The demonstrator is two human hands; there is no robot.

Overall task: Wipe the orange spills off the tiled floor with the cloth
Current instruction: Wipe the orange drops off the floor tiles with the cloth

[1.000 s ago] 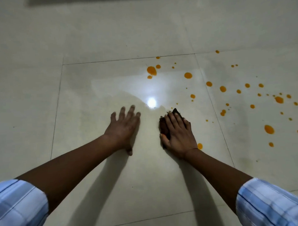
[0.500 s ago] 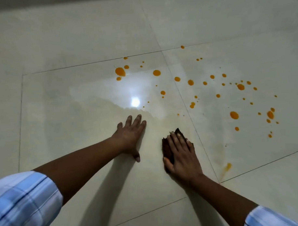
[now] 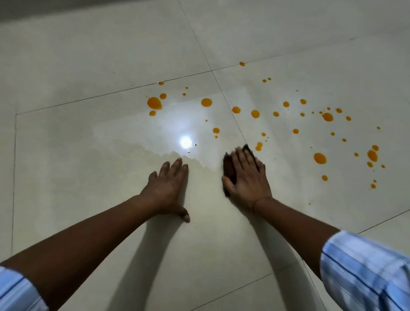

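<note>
My right hand (image 3: 246,177) presses flat on a dark brown cloth (image 3: 229,168), which pokes out at the thumb side and past the fingertips. The cloth lies on the pale tiled floor (image 3: 83,148) right at a grout line. Orange spills dot the floor beyond and to the right: a big drop (image 3: 154,103) far left, a round drop (image 3: 206,102) past the cloth, a small pair of drops (image 3: 258,146) just beyond my fingertips, and a large drop (image 3: 320,158) to the right. My left hand (image 3: 168,187) rests flat on the floor, fingers spread, holding nothing.
A bright lamp reflection (image 3: 185,142) glares on the glossy tile between my hands. A scatter of orange drops (image 3: 372,155) runs toward the right edge. Grout lines cross the floor. My striped blue sleeves sit at both lower corners.
My right hand has slid the cloth forward and to the right, up to the grout line near the small drops. The orange smear near the tile corner is gone. My left hand stays planted.
</note>
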